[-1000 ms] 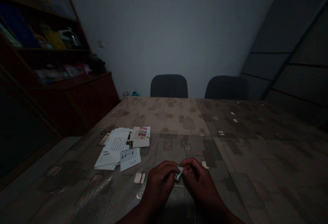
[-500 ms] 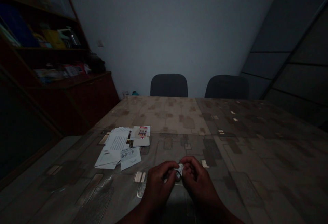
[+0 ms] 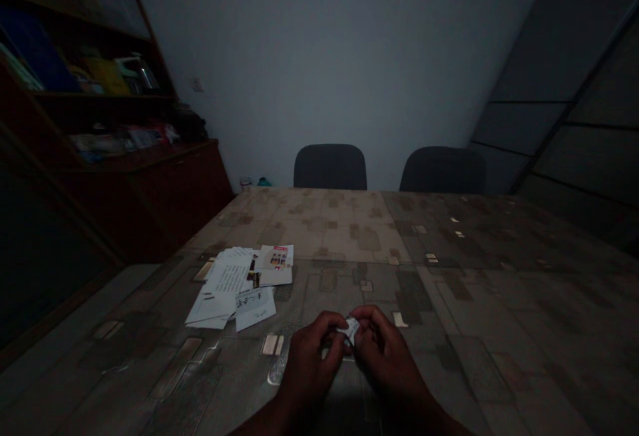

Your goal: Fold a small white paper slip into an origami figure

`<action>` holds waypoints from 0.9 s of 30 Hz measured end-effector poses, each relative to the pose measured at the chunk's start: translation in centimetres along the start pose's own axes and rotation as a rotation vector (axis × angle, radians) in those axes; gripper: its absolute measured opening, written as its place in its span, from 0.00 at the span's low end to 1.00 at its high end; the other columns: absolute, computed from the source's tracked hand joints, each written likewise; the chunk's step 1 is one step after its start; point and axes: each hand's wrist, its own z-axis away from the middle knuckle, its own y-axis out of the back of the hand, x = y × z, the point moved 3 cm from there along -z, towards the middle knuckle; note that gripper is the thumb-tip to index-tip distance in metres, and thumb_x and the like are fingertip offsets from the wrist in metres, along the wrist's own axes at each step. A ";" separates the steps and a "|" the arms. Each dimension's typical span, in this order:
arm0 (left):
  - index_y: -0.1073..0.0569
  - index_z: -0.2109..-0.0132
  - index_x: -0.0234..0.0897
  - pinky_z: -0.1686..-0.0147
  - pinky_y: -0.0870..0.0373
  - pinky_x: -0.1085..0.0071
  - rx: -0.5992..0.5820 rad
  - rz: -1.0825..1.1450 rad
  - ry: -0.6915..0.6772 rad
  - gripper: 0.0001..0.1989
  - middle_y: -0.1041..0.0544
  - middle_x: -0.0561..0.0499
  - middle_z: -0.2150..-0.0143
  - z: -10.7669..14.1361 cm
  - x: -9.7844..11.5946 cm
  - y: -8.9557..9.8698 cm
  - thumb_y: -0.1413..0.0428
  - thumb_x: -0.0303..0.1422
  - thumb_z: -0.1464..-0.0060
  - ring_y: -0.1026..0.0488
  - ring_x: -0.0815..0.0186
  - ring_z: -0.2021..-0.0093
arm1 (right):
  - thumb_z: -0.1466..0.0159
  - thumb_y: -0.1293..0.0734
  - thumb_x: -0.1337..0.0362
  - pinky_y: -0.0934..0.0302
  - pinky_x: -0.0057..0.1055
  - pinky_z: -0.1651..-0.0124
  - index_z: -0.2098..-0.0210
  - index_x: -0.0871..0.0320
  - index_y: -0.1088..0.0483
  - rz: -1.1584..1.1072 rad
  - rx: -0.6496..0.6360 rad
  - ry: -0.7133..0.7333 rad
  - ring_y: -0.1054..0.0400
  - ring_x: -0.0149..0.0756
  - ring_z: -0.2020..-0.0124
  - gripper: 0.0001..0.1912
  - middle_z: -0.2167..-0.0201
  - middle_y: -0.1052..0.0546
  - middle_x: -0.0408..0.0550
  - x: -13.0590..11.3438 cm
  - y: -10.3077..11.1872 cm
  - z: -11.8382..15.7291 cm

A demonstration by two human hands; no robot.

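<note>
Between my two hands is a small crumpled piece of white paper (image 3: 351, 329), with faint dark marks on it. My left hand (image 3: 314, 353) pinches its left side between thumb and fingers. From the other side, my right hand (image 3: 382, 343) grips it with curled fingers. Both hands are close together, low over the near part of the table. Much of the paper is hidden by the fingers, and the dim light blurs its detail. Left of my hands lies a loose pile of printed white sheets and cards (image 3: 227, 286).
A patterned cloth covers the table (image 3: 359, 229). Two dark chairs (image 3: 329, 166) stand at its far side, before a pale wall. On the left is a dark wooden cabinet (image 3: 180, 190) with laden shelves. Grey panels (image 3: 524, 76) rise at the right.
My hands have shifted very slightly, and the white paper between them shows a little more of its surface. The pile of sheets has stayed in place.
</note>
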 end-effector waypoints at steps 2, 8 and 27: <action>0.29 0.65 0.38 0.75 0.33 0.77 0.002 -0.004 0.008 0.07 0.21 0.54 0.74 0.0 0.1 0.0 0.50 0.25 0.47 0.23 0.66 0.75 | 0.44 0.32 0.61 0.43 0.25 0.71 0.61 0.58 0.33 -0.002 0.019 0.010 0.38 0.31 0.73 0.13 0.74 0.33 0.39 0.0 -0.1 0.1; 0.30 0.64 0.39 0.73 0.33 0.75 -0.041 0.043 0.011 0.04 0.21 0.54 0.75 0.4 -0.4 -0.2 0.49 0.27 0.46 0.23 0.65 0.75 | 0.43 0.33 0.61 0.45 0.24 0.72 0.63 0.58 0.32 0.083 0.040 0.040 0.39 0.31 0.74 0.10 0.75 0.34 0.39 -0.2 0.0 0.0; 0.37 0.56 0.37 0.76 0.33 0.75 -0.026 0.444 0.228 0.11 0.26 0.56 0.74 0.5 -0.5 -1.9 0.48 0.29 0.47 0.27 0.69 0.78 | 0.40 0.37 0.67 0.43 0.27 0.71 0.67 0.56 0.32 0.498 0.117 0.304 0.35 0.33 0.74 0.03 0.75 0.30 0.42 -0.6 0.9 0.3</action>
